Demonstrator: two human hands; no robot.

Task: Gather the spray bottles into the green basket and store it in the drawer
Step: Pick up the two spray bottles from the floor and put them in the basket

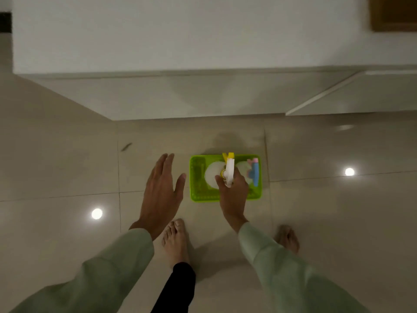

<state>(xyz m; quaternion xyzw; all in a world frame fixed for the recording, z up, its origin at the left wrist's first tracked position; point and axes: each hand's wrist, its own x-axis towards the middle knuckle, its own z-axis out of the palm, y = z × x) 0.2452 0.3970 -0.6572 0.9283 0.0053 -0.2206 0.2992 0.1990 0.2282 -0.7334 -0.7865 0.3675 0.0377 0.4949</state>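
The floor is laid with large glossy cream tiles, thin grout lines crossing between them; two round bright light reflections shine on it, one at the left and one at the right, with a fainter glare near the cabinet's foot; a small dark mark lies on a tile left of centre; a white cabinet fills the far side, its top plain, its front shaded; at the right a white panel angles outward; a brown wooden piece sits in the upper right corner
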